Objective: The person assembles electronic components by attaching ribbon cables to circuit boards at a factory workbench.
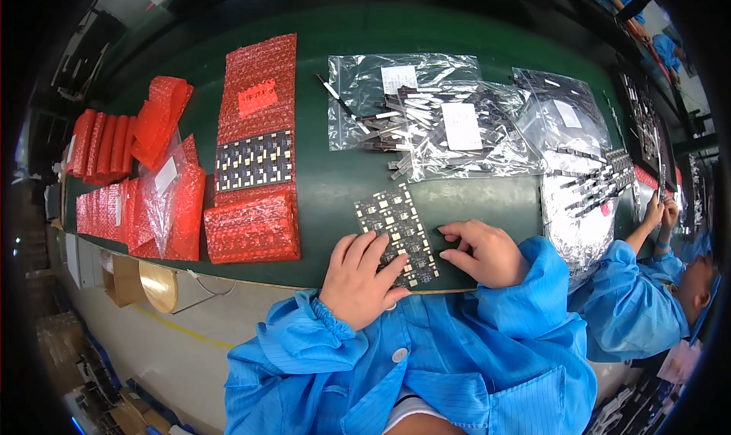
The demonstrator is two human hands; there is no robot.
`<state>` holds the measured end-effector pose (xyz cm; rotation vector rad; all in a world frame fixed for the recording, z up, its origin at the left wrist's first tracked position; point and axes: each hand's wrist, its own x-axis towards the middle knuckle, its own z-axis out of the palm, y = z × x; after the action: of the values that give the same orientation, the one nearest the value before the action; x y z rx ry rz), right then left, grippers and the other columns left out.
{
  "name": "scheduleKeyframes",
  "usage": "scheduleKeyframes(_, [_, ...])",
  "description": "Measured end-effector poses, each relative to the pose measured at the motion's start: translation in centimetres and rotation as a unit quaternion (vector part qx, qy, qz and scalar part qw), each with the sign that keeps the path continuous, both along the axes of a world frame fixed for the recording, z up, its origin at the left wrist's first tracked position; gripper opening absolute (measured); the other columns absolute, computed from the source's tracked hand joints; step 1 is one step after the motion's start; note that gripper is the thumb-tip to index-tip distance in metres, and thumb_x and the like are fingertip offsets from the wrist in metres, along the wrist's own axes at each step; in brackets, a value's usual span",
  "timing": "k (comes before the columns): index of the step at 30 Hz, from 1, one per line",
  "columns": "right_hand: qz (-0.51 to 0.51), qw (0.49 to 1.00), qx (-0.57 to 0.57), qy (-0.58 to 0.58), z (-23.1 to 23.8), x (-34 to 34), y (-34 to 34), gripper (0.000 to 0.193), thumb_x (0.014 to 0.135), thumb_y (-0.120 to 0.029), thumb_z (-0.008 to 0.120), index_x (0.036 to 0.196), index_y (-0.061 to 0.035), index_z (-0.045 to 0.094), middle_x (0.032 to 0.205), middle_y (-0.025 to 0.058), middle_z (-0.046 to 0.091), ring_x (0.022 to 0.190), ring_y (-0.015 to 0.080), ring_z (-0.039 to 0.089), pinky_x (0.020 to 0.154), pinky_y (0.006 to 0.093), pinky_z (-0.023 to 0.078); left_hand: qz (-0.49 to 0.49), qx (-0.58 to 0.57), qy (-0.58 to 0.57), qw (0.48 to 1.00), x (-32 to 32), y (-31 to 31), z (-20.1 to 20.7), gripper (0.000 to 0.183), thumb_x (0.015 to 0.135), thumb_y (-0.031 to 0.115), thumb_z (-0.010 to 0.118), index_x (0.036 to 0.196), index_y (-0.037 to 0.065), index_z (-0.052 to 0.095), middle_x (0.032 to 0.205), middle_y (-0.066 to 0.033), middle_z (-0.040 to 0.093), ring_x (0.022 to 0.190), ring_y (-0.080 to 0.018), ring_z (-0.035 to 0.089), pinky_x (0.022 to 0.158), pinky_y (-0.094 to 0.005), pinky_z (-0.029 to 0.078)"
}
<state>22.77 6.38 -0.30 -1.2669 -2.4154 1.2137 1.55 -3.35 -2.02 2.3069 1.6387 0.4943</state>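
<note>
From the head view, my left hand point(359, 283) lies flat with fingers spread on the lower part of a dark circuit panel point(396, 233), which rests on the green table point(335, 183) near its front edge. My right hand point(481, 252) touches the panel's right side with curled fingers, gripping nothing. Red bubble-wrap packs point(253, 225) lie left.

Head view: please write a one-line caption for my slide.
Two bare hands, left hand and right hand, press on a dark rectangular circuit-board panel lying on a green table.
</note>
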Motion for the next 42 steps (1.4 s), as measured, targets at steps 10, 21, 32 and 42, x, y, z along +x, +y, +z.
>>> scheduleKeyframes(10, [0.013, 1.0, 0.003, -0.006, 0.1, -0.3, 0.3, 0.031, 0.076, -0.018, 0.065, 0.105, -0.0085, 0.059, 0.089, 0.0086, 0.062, 0.074, 0.0229, 0.061, 0.067, 0.0334, 0.048, 0.072, 0.022, 0.037, 0.996, -1.0, 1.0, 0.4, 0.042, 0.067, 0.038, 0.07, 0.091, 0.004, 0.062, 0.117, -0.0199, 0.049, 0.115, -0.0367, 0.041, 0.099, -0.053, 0.027])
scheduleKeyframes(21, [-0.024, 1.0, 0.0, 0.009, 0.5, 0.4, 0.5, 0.03, 0.076, -0.019, 0.066, 0.104, -0.0081, 0.06, 0.086, 0.0095, 0.061, 0.073, 0.0234, 0.061, 0.067, 0.0332, 0.049, 0.014, -0.017, 0.051, 0.998, -1.1, 1.5, 0.5, 0.051, 0.066, 0.036, 0.071, 0.109, 0.011, 0.059, 0.124, -0.0182, 0.044, 0.118, -0.0359, 0.038, 0.101, -0.0543, 0.023])
scheduleKeyframes(32, [-0.002, 1.0, 0.0, -0.002, 0.2, 0.1, 0.7, 0.031, 0.077, -0.02, 0.066, 0.104, -0.0078, 0.059, 0.089, 0.0091, 0.061, 0.078, 0.0237, 0.061, 0.069, 0.0331, 0.049, 0.0, -0.043, 0.044, 0.998, -1.2, 1.8, 0.5, 0.05, 0.067, 0.033, 0.071, 0.111, 0.012, 0.058, 0.127, -0.0176, 0.042, 0.12, -0.0369, 0.036, 0.102, -0.0533, 0.023])
scheduleKeyframes(42, [0.078, 0.99, 0.115, 0.024, 0.4, -2.6, 0.2, 0.034, 0.073, -0.019, 0.067, 0.104, -0.0077, 0.059, 0.098, 0.0083, 0.059, 0.089, 0.0259, 0.059, 0.076, 0.0329, 0.048, 0.011, -0.03, 0.027, 0.999, -0.9, 1.5, 0.8, 0.046, 0.066, 0.03, 0.071, 0.107, 0.012, 0.06, 0.124, -0.0157, 0.045, 0.117, -0.0352, 0.038, 0.101, -0.0513, 0.025])
